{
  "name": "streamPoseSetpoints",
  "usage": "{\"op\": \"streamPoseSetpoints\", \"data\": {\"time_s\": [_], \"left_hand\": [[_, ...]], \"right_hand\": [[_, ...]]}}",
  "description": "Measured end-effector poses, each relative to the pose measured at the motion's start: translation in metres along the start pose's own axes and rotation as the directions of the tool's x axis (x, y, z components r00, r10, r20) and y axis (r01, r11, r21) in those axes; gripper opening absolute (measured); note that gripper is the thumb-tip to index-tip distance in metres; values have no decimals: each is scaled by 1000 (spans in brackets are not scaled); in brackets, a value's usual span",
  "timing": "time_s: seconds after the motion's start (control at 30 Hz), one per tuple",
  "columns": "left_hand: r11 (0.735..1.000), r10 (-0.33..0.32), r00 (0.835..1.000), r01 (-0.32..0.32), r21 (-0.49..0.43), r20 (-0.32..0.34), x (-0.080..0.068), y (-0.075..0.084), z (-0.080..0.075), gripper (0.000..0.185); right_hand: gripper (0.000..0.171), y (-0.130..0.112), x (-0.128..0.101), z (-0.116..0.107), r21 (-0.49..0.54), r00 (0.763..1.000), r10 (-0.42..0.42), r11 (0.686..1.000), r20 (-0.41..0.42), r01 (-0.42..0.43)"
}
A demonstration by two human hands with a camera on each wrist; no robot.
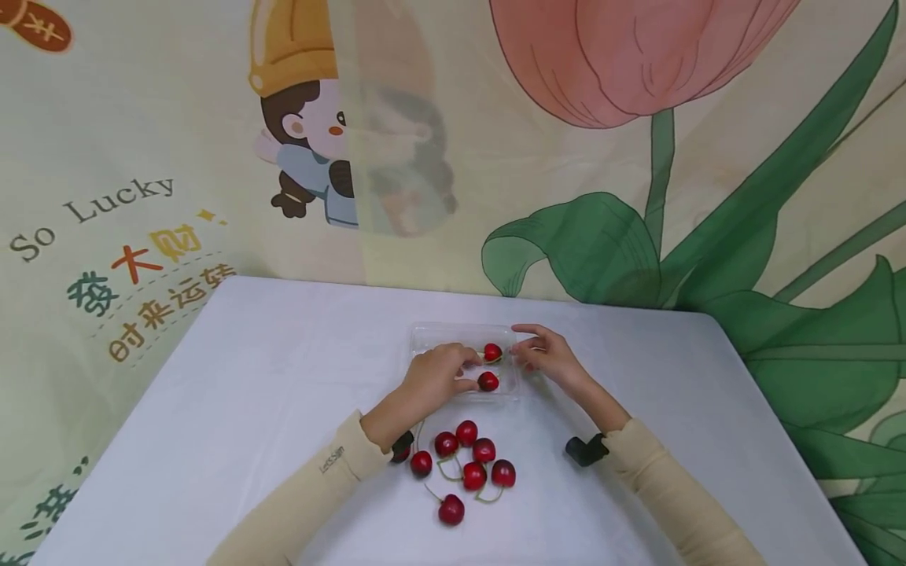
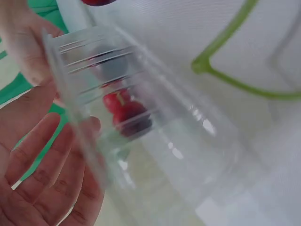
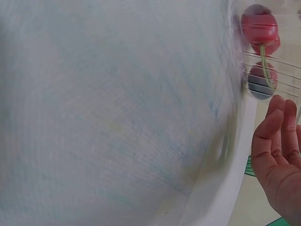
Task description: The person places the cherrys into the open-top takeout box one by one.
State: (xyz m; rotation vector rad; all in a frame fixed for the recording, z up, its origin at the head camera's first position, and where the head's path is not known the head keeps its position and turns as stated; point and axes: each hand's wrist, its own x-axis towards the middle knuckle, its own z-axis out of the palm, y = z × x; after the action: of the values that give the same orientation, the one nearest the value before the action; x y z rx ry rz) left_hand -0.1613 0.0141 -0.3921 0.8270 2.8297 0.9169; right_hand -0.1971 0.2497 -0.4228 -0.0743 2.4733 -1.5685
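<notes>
A clear plastic tray (image 1: 439, 338) lies on the white table (image 1: 248, 409) and holds two red cherries (image 1: 492, 352), (image 1: 487, 381). My left hand (image 1: 470, 371) hangs over the tray with its fingers relaxed, and the fingertips are right beside the nearer cherry without gripping it. In the left wrist view the loose fingers (image 2: 51, 174) show behind the tray wall (image 2: 94, 94), with a cherry (image 2: 127, 113) seen through it. My right hand (image 1: 522, 350) pinches the tray's right edge. Its fingers (image 3: 277, 141) show beside the ribbed wall and a stemmed cherry (image 3: 259, 28).
Several loose cherries (image 1: 470, 464) with green stems lie on the table in front of the tray, between my forearms. A printed cloth backdrop (image 1: 637, 196) rises behind the table's far edge. Bare tabletop stretches to the left and right.
</notes>
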Motion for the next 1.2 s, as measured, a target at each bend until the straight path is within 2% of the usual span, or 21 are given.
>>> {"op": "streamPoseSetpoints", "data": {"time_s": [0.13,0.33,0.5,0.6,0.9,1.03,1.2], "left_hand": [[1000,23,1000,-22,20,-21,-16,3,-12,31],[995,75,996,-73,68,-40,-37,12,-25,31],[993,87,995,-83,78,-50,-53,13,-31,30],[995,76,995,-71,70,-69,-65,7,-32,27],[996,-10,996,18,86,-87,-96,-18,-31,28],[995,-38,998,43,92,-52,-108,-28,-27,29],[997,-53,999,53,51,4,-117,-39,-21,30]], "right_hand": [[41,-1,-2,0,14,999,-45,999,12,45],[44,-2,-3,1,10,1000,0,1000,15,0],[46,-1,-2,1,13,1000,19,1000,10,-20],[45,-1,-2,2,11,1000,22,1000,10,-22],[43,0,-2,2,15,1000,24,1000,10,-24],[44,-1,-1,2,19,1000,30,999,8,-30],[44,-1,-3,2,28,999,31,999,14,-31]]}}
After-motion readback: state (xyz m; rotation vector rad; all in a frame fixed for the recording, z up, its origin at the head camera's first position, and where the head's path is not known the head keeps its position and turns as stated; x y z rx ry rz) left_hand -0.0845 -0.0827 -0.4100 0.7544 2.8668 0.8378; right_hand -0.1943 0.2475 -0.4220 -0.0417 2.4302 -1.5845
